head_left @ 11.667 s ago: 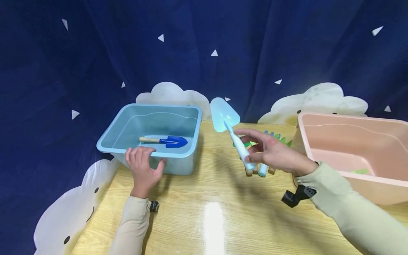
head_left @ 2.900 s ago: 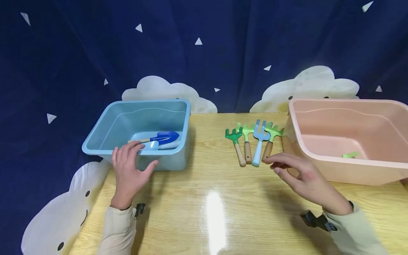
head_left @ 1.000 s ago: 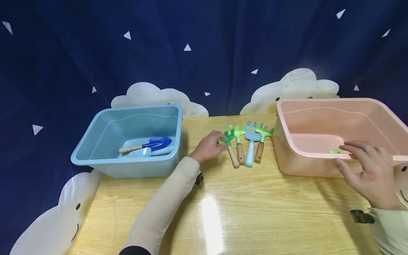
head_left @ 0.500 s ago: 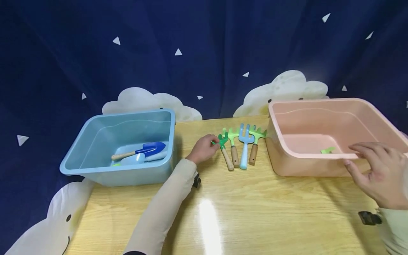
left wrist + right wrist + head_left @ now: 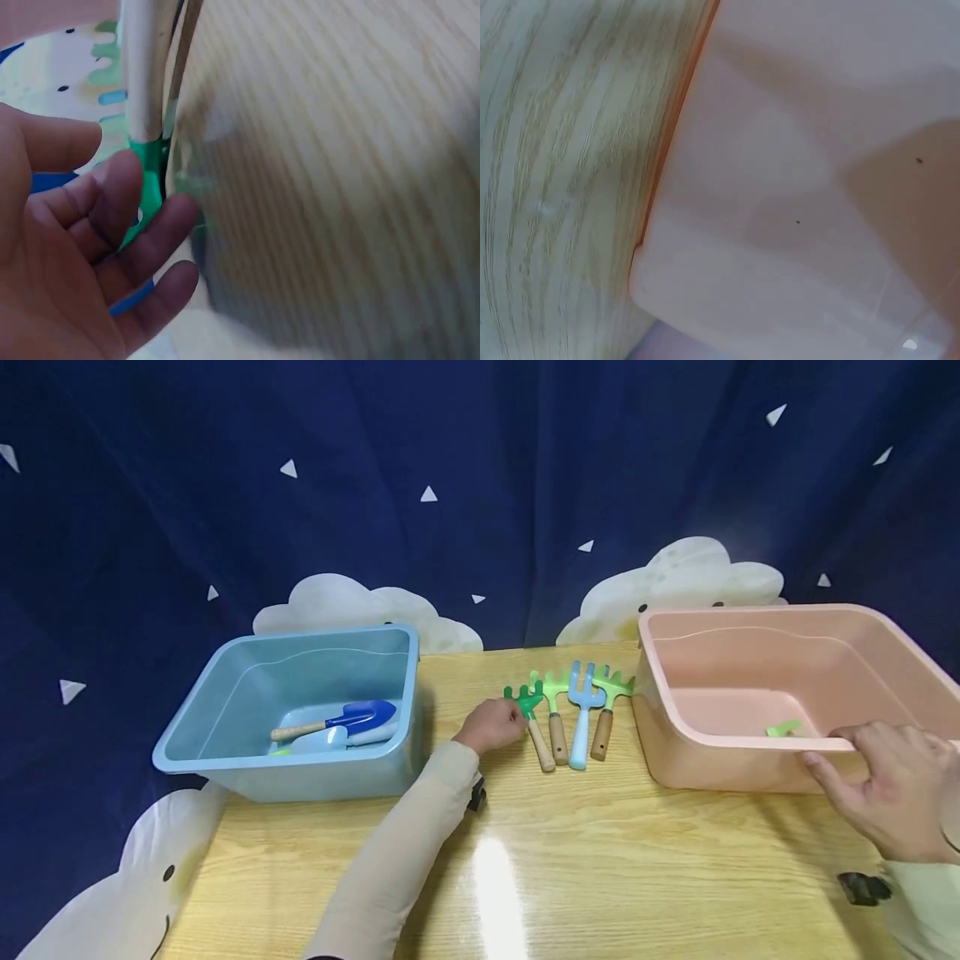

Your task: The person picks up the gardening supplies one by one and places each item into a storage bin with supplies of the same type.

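Blue tub [image 5: 285,778] at left on the table [image 5: 637,868], holding a dark-blue trowel [image 5: 367,716], blade pointing right, wooden handle left, long axis roughly sideways; a light-blue trowel [image 5: 321,741] just in front of it runs the other way, blade left, handle right. Left hand [image 5: 491,725] next, at the head of the dark-green rake [image 5: 542,747]: fingers bent loosely, thumb apart from the index finger in the left wrist view; can't tell if they touch the rake. Rake lies on the table between the two tubs, leftmost of a row of four tools, tines pointing away toward the curtain [image 5: 480,527], wooden handle toward the person, long axis slanting far-left to near-right. Beside it, a light-green rake [image 5: 558,742], tines away, axis nearly straight front to back; then a light-blue fork [image 5: 581,735], tines away, handle end angled slightly left; then a second light-green rake [image 5: 602,735], tines away, handle near and angled left. Pink tub [image 5: 720,768] at right, small light-green piece [image 5: 783,728] inside, partly hidden. Right hand [image 5: 892,785] grips the tub's front rim, fingers hooked over it, thumb outside.
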A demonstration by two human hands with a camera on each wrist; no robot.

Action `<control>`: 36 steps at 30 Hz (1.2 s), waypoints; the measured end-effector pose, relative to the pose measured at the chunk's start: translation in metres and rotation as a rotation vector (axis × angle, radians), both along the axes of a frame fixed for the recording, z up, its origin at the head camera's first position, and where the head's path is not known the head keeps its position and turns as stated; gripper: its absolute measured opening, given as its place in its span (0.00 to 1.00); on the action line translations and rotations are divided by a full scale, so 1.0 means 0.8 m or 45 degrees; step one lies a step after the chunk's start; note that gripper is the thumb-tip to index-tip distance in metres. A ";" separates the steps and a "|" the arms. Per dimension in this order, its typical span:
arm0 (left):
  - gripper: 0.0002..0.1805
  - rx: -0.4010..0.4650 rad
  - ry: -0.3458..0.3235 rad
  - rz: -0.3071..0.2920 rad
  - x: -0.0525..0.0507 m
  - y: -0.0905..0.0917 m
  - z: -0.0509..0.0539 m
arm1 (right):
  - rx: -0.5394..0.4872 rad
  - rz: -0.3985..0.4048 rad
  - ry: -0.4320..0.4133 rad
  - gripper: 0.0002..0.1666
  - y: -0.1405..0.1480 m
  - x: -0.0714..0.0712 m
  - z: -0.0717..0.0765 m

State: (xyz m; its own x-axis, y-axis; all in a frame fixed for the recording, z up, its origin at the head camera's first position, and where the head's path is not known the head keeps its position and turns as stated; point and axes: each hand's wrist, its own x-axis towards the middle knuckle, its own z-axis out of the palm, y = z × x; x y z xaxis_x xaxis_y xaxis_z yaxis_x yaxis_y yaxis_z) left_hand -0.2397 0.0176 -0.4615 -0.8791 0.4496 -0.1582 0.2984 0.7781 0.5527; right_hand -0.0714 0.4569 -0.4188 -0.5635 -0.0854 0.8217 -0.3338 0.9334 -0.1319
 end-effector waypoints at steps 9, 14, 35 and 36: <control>0.26 -0.185 -0.067 0.282 0.007 0.029 -0.006 | -0.103 0.001 0.063 0.51 -0.009 -0.002 -0.006; 0.30 -0.366 -0.084 0.323 0.022 0.049 0.001 | -0.069 -0.011 0.071 0.53 -0.006 -0.001 -0.003; 0.25 0.380 -0.645 0.457 -0.003 0.016 -0.008 | -0.161 0.000 0.057 0.52 -0.009 -0.004 -0.009; 0.25 0.426 -0.682 0.460 -0.004 0.016 -0.008 | -0.165 -0.006 0.058 0.52 -0.009 -0.004 -0.010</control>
